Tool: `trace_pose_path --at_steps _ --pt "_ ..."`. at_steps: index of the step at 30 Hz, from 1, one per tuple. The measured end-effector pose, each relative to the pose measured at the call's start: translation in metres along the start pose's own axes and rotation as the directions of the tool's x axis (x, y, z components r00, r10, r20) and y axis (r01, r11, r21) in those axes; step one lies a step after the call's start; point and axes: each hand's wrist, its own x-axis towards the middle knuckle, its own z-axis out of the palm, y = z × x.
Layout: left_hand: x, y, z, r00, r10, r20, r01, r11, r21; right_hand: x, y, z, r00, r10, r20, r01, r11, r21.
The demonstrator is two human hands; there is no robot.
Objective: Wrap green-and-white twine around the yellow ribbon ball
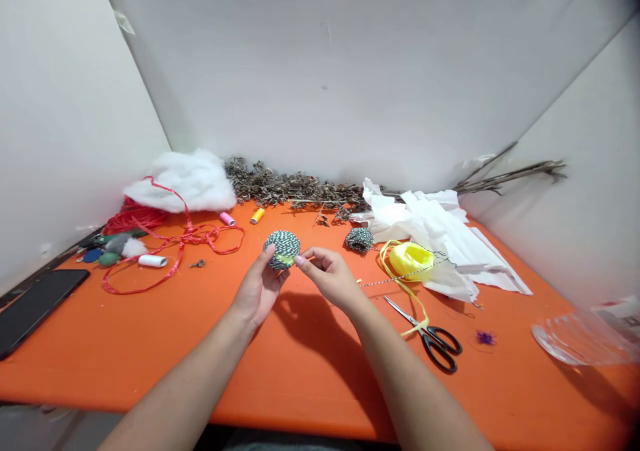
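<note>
A round ball wound in dark-and-white twine [283,244] is held up above the orange table. My left hand [259,291] grips it from the left and below, thumb on its front. Across the ball's lower right runs a short yellow-green strip [285,260]. At that side, my right hand [327,274] is closed in a pinch, thumb and forefinger on the strip's end at the ball's edge. Exactly what lies between those fingertips is partly hidden. Behind my right hand lies a second bundle of the same twine [359,239].
Scissors [425,331] and yellow raffia [413,261] lie right, beside white cloth [440,231]. Red ribbon [187,237], white stuffing [187,181], thread spools [153,261] and a phone [40,311] are left. Dried plants [295,187] line the back; a clear plastic container [580,337] stands far right.
</note>
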Motion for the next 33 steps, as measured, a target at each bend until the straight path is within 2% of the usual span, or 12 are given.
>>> trace_pose_path --at_steps 5,11,19,33 --pt "0.0 -0.001 -0.001 0.999 0.023 0.035 -0.024 0.999 0.045 0.0 0.0 -0.003 1.0 -0.018 -0.01 0.018 1.0 0.016" --pt "-0.002 -0.002 0.001 0.991 0.1 0.089 -0.115 0.975 0.188 0.001 -0.003 -0.004 1.0 -0.016 -0.018 0.016 1.0 0.025" --pt "-0.002 -0.001 -0.002 0.981 0.141 0.13 -0.178 0.923 0.341 0.0 -0.006 -0.008 1.0 -0.009 0.005 0.009 1.0 0.016" --pt "-0.004 -0.004 -0.003 0.989 0.093 0.116 -0.126 0.94 0.318 -0.004 -0.01 -0.003 0.996 -0.038 0.08 0.033 0.997 0.068"
